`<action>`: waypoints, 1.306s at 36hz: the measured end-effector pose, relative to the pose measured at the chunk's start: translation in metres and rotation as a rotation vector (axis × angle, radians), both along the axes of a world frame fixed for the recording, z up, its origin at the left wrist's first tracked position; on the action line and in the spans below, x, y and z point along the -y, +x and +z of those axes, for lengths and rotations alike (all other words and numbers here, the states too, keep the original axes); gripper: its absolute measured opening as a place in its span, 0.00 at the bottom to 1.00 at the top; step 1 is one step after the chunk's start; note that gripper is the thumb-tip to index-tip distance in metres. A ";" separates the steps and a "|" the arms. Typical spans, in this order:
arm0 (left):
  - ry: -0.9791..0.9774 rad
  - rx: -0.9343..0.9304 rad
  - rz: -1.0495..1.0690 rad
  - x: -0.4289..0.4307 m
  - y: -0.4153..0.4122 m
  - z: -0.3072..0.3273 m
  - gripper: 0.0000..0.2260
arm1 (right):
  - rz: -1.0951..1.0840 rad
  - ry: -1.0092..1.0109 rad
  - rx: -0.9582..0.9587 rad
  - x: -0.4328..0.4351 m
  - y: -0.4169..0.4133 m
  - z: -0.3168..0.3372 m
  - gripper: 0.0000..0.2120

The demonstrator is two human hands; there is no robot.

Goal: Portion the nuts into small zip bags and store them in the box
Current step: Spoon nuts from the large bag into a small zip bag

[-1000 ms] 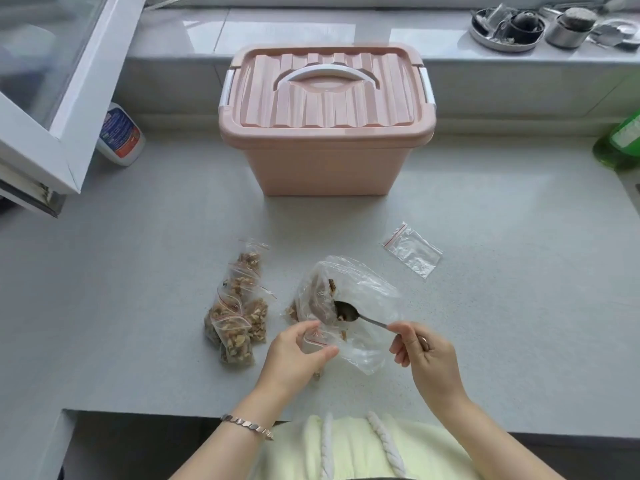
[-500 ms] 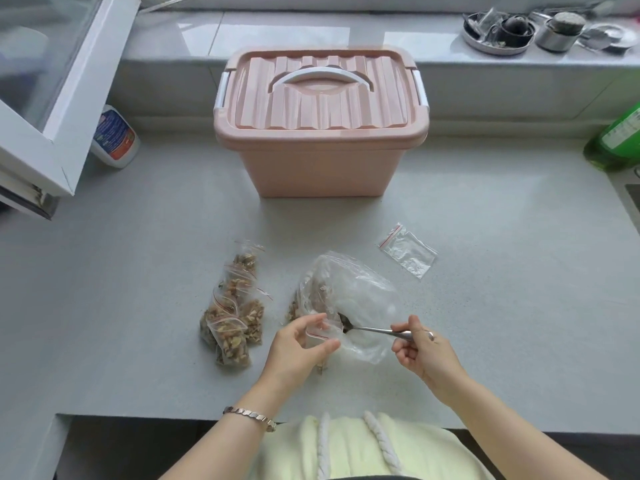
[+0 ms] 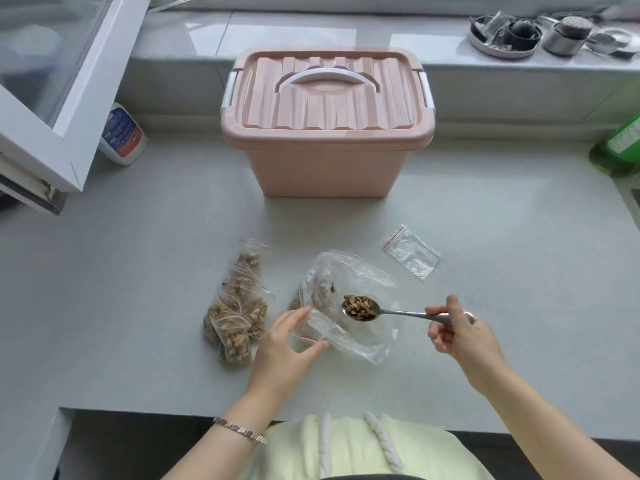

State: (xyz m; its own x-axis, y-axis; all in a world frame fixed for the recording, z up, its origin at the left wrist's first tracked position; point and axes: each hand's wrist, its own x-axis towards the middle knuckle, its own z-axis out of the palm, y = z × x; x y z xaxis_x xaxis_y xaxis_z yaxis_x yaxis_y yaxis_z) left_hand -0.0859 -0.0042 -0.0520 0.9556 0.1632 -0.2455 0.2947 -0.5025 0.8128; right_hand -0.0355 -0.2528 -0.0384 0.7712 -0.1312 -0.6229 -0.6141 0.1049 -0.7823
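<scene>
- right hand (image 3: pixel 464 337) pinches steel spoon (image 3: pixel 401 311) by its handle; bowl heaped with chopped brown nuts (image 3: pixel 359 306), over big clear plastic bag (image 3: pixel 356 278)
- left hand (image 3: pixel 284 351) grips small red-strip zip bag (image 3: pixel 311 332) just left of the bowl
- filled bags (image 3: pixel 235 313) piled at left; pink plastic box (image 3: pixel 322 168) behind, lid on

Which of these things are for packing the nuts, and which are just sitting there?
For the job:
spoon of nuts in the right hand; small zip bag in the left hand; big nut bag; filled bags; empty zip bag; pink box, lid on.

Just lying about:
white bottle; green bottle; metal dishes on the sill.
</scene>
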 end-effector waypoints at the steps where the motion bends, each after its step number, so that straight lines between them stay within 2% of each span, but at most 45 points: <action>1: 0.000 0.005 -0.010 0.001 0.000 -0.001 0.24 | -0.001 -0.015 0.020 0.000 0.002 0.004 0.21; 9: -0.008 -0.025 -0.051 0.005 0.004 -0.009 0.29 | 0.076 -0.089 0.111 -0.008 0.011 0.036 0.23; 15: 0.008 -0.006 -0.102 0.006 0.008 -0.009 0.29 | 0.196 -0.130 0.193 -0.026 0.016 0.055 0.23; 24: 0.024 0.029 -0.110 0.006 0.007 -0.013 0.30 | 0.553 -0.402 0.500 -0.063 0.000 0.065 0.18; 27: 0.027 0.024 -0.095 0.005 0.007 -0.017 0.30 | 0.673 -0.510 0.624 -0.067 -0.005 0.065 0.23; 29: 0.020 0.012 -0.086 0.004 0.006 -0.018 0.30 | 0.669 -0.558 0.713 -0.063 -0.006 0.065 0.27; 32: 0.000 0.006 -0.071 0.003 0.004 -0.017 0.29 | 0.554 -0.545 0.791 -0.051 -0.004 0.064 0.24; 35: -0.018 0.019 -0.061 0.002 0.002 -0.017 0.28 | 0.358 -0.497 0.721 -0.037 -0.002 0.059 0.18; 38: -0.019 0.015 -0.121 0.003 0.000 -0.016 0.26 | 0.255 -0.452 0.601 -0.030 -0.005 0.049 0.15; 42: 0.010 -0.001 -0.221 0.007 0.001 -0.017 0.25 | 0.256 -0.341 0.506 -0.035 -0.012 0.029 0.13; 47: -0.082 -0.120 -0.199 0.012 0.007 -0.016 0.23 | 0.341 -0.335 0.486 -0.049 -0.018 0.009 0.09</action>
State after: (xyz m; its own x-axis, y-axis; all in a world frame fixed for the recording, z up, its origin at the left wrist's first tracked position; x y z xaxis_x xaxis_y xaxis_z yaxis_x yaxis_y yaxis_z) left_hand -0.0792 -0.0166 -0.0681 0.9302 -0.0500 -0.3637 0.2934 -0.4940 0.8184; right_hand -0.0532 -0.2036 -0.0294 0.9856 0.0440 -0.1633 -0.1402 -0.3279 -0.9343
